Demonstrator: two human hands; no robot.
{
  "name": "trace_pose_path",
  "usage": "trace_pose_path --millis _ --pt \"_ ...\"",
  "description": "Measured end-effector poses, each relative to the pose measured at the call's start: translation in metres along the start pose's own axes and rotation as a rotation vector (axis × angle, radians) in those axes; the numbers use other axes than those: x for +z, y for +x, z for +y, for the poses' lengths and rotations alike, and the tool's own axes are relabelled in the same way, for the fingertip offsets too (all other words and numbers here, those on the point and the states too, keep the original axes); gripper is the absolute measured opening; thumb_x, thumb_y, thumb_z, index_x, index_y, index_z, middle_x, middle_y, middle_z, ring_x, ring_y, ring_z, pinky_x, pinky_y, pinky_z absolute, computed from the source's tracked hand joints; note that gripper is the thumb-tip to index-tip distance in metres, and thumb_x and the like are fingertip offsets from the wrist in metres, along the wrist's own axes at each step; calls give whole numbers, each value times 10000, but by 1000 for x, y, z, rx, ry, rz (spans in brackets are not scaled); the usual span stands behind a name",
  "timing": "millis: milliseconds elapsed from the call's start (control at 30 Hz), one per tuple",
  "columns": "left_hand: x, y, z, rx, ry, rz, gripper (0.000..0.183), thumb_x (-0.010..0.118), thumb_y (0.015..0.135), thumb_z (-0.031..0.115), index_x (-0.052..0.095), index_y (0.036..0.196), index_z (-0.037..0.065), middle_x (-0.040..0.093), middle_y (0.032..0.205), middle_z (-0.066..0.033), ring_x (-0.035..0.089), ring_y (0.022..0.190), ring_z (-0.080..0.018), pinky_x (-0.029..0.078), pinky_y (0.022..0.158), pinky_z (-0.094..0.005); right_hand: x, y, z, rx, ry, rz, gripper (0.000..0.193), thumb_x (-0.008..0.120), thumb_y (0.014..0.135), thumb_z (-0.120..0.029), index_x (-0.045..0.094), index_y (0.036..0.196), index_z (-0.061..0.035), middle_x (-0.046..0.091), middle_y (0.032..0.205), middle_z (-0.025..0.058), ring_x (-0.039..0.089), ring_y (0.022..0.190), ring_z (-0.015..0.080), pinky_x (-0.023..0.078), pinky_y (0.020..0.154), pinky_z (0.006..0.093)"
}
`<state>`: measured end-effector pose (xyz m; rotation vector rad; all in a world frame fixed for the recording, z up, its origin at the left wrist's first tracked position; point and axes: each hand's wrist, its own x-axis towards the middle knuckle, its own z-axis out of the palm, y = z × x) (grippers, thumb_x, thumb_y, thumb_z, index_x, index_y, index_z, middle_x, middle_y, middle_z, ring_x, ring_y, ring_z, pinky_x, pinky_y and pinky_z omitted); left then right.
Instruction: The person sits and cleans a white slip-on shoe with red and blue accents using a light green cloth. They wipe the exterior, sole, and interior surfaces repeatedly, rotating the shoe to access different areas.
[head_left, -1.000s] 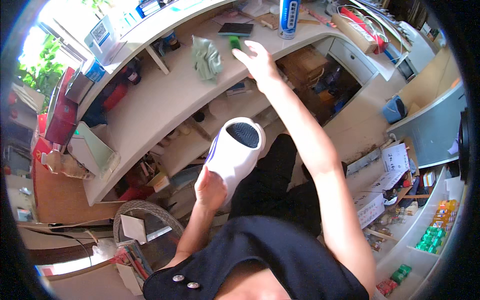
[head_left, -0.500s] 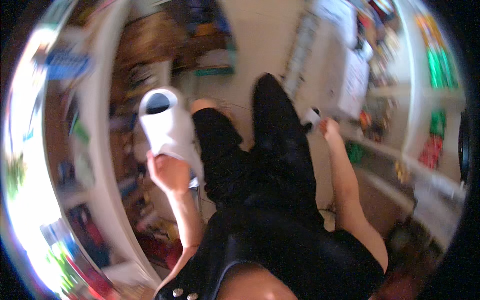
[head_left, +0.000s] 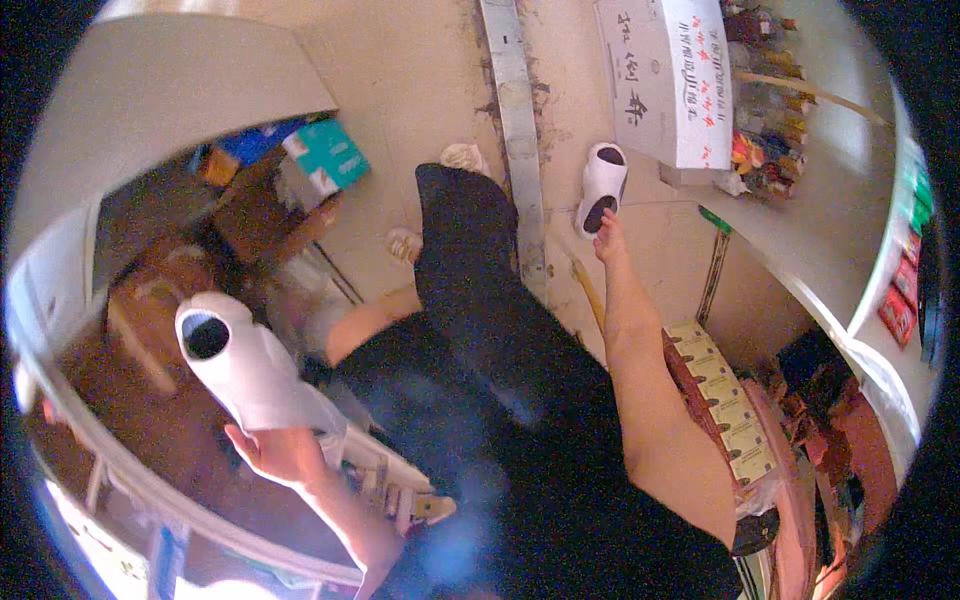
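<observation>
At the left, my left hand [head_left: 285,455] is closed on the near end of a long, white, rounded object [head_left: 258,378] with a dark oval face at its far end. Part of that near end is hidden by the hand. Further off on the right, my right hand [head_left: 610,240] reaches forward over the floor. Its fingers close on the near end of a smaller-looking white rounded object [head_left: 600,178], which has a dark oval at each end. What kind of thing either object is, I cannot make out.
A metal strip [head_left: 515,130] crosses the floor ahead. A white printed carton [head_left: 650,80] and several bottles [head_left: 775,60] stand at the far right. A teal box [head_left: 330,155] sits at the left, and cream boxes [head_left: 725,400] are stacked beside my right arm.
The view has swung round: the shelves from both sides have shifted, and the floor strip and carton show sharply. Both white objects remain in my hands; the left one sits lower and further left.
</observation>
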<state>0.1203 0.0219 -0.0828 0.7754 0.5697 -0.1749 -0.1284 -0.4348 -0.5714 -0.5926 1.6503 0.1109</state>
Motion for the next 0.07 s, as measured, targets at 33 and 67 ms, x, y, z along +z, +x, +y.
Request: trace_pose_path --millis 33,67 --pt "9 17 -12 61 89 229 678 530 944 427 318 1467 51 288 1534 -149 242 1412 -370 120 1165 -539 -1 16 0 -52 111 -49 522 651 825 -322 514 1325 -377 324 1522 25 249 1392 233 187 1095 496" --pt "0 38 -21 -20 96 115 749 540 928 463 249 1497 72 255 1550 -135 204 1425 -383 85 1170 -550 -3 35 1 -47 117 -19 522 651 825 -322 514 1325 -377 324 1522 25 249 1392 233 187 1095 496"
